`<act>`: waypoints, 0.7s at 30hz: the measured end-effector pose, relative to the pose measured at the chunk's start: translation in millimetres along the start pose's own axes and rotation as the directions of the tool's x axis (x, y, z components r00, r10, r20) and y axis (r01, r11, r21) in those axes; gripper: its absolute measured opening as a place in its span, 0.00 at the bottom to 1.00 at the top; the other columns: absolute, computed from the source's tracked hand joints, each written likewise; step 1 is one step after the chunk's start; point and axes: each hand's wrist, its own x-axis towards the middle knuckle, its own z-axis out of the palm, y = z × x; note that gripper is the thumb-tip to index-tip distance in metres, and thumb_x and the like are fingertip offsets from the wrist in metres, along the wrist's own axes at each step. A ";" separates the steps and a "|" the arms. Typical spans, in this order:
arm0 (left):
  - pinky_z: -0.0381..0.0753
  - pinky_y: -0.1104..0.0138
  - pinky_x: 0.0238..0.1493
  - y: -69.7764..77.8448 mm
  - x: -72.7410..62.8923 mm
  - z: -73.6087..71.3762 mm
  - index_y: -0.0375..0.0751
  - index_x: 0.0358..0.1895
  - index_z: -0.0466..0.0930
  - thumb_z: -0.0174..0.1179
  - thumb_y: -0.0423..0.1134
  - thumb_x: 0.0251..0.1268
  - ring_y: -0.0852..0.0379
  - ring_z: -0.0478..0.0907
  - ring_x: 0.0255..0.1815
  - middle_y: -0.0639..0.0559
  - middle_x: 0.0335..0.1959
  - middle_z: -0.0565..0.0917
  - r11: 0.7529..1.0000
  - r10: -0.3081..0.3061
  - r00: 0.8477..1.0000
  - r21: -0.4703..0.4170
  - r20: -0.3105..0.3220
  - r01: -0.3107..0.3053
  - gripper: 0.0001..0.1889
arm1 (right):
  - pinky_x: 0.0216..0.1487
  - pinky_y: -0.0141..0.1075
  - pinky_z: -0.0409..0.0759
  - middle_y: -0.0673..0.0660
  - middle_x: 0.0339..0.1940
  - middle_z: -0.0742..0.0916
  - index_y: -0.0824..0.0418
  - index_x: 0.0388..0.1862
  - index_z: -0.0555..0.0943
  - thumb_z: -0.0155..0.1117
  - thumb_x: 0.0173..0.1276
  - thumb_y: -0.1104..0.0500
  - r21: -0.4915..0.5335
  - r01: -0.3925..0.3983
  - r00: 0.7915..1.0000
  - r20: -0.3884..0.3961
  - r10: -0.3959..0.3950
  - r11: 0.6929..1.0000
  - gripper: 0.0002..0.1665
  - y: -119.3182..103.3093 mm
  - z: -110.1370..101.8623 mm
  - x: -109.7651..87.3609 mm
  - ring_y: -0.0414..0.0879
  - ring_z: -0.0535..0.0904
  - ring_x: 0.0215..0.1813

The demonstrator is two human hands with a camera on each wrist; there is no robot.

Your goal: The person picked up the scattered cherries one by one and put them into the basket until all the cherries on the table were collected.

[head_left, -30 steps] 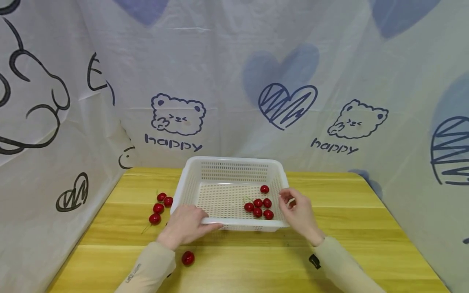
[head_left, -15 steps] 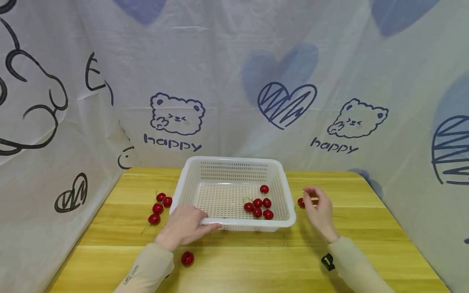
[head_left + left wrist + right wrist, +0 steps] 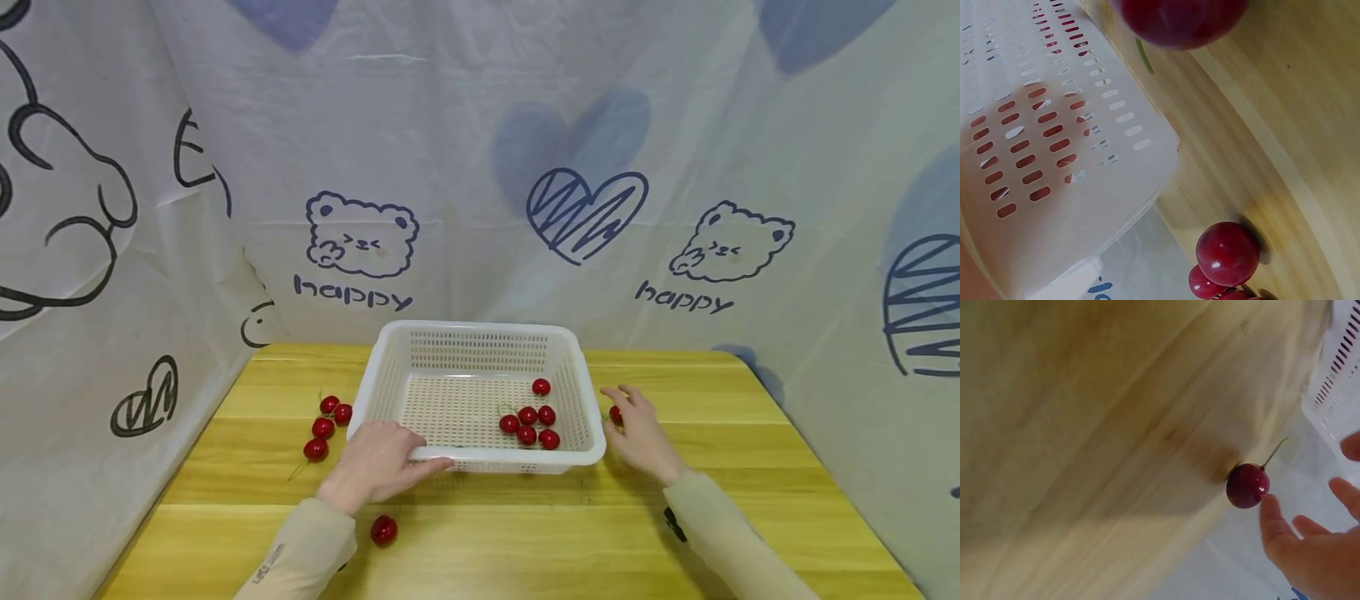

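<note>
A white plastic basket [image 3: 510, 455] stands mid-table, several red cherries [image 3: 527, 436] gathered at the right of its floor. My left hand [image 3: 375, 462] grips its front-left rim, the fingers inside and the thumb along the outer side. In the left wrist view those fingers show through the slots of the basket wall [image 3: 1116, 194]. To the right of the basket lies a single cherry [image 3: 616, 414], partly hidden by my right hand [image 3: 641, 433], whose fingers are spread around it. The right wrist view has this stemmed cherry [image 3: 1247, 486] right at one fingertip [image 3: 1270, 506].
Several cherries [image 3: 323, 427] lie left of the basket on the wooden table [image 3: 525, 533]. Another cherry [image 3: 384, 530] sits in front, beside the left sleeve [image 3: 307, 542]. A printed cloth [image 3: 465, 250] hangs behind the table and along both sides.
My right hand has moved right, away from the basket's right side, then down and slightly back left to the single cherry, its fingers spreading. The left hand stays on the rim.
</note>
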 end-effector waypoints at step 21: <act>0.57 0.72 0.17 1.5 -0.5 -2.4 0.56 0.26 0.85 0.52 0.73 0.65 0.67 0.55 0.11 0.65 0.08 0.62 1.000 -0.002 1.000 0.008 0.000 0.002 0.28 | 0.65 0.73 0.65 0.79 0.72 0.69 0.65 0.72 0.70 0.64 0.70 0.53 -0.157 0.027 0.962 0.272 0.017 0.987 0.35 4.3 9.1 2.6 0.80 0.64 0.71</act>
